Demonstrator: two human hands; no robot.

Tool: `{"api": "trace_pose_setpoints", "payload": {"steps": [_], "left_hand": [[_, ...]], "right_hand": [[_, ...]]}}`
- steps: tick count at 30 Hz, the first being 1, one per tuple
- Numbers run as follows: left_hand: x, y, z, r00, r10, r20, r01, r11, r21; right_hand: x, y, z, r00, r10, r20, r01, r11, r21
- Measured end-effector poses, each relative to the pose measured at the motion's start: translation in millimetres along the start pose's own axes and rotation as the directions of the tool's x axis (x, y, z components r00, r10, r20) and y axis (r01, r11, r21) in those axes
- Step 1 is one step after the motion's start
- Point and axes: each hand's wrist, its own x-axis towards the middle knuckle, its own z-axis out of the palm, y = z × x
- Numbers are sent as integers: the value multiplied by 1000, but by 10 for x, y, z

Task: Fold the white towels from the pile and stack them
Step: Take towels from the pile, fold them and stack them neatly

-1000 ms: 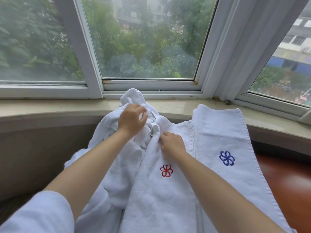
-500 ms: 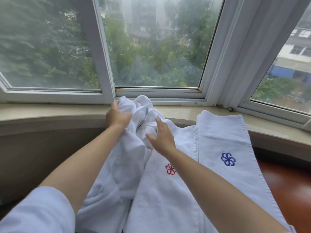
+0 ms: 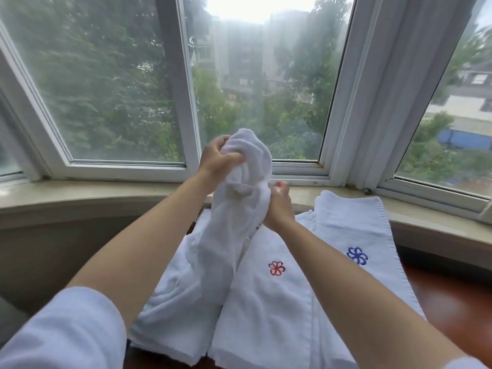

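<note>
A crumpled white towel (image 3: 231, 225) hangs lifted in front of the window. My left hand (image 3: 217, 162) grips its bunched top. My right hand (image 3: 278, 206) holds its right side lower down, fingers curled into the cloth. Below lies a flat white towel with a red flower mark (image 3: 266, 302). To its right lies another white towel with a blue flower mark (image 3: 354, 230), its far end resting on the sill. More white towel (image 3: 173, 315) lies under the lifted one at the left.
A stone window sill (image 3: 93, 193) curves across the view below the white window frames (image 3: 183, 102). A reddish-brown wooden surface (image 3: 452, 310) shows at the right beside the towels. My white sleeve (image 3: 61, 334) fills the lower left corner.
Both hands have raised the crumpled towel off the pile, up in front of the window. The left hand moved to its top, and the right hand now grips its side.
</note>
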Motion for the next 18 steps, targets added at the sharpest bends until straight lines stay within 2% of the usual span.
{"api": "trace_pose_setpoints", "payload": {"steps": [1,2,3,4,6,7,10,12,15,18], "left_hand": [[-27,86,11,999,27,-33,-27,1000,-1],[-48,167,29,997,50,-65,-50,999,1],[-75,245,50,995,65,-80,-65,998,-4],[-109,315,78,995,69,-73,-71,997,-17],[-214,425,147,996,80,-25,-81,996,-41],[-274,467,187,996,84,5,-83,995,-48],[-447,524,338,996,35,86,-23,990,-138],[-539,581,445,991,-9,136,43,967,-251],[-630,702,586,973,-7,231,104,905,-413],[-661,764,731,948,-3,317,173,843,-510]], "right_hand": [[-73,31,-76,997,18,73,-1,972,-236],[-138,79,-119,988,47,146,15,919,-395],[-200,119,-140,970,115,214,0,880,-474],[-248,153,-145,950,191,247,-58,885,-462],[-326,180,-219,953,239,185,-199,957,-212],[-342,182,-264,969,217,120,-211,975,-65],[-443,121,-425,995,100,18,-102,974,203],[-532,108,-501,996,86,4,-81,926,368],[-614,124,-650,991,128,-31,-77,758,647],[-667,178,-890,983,157,-91,-35,653,756]]}}
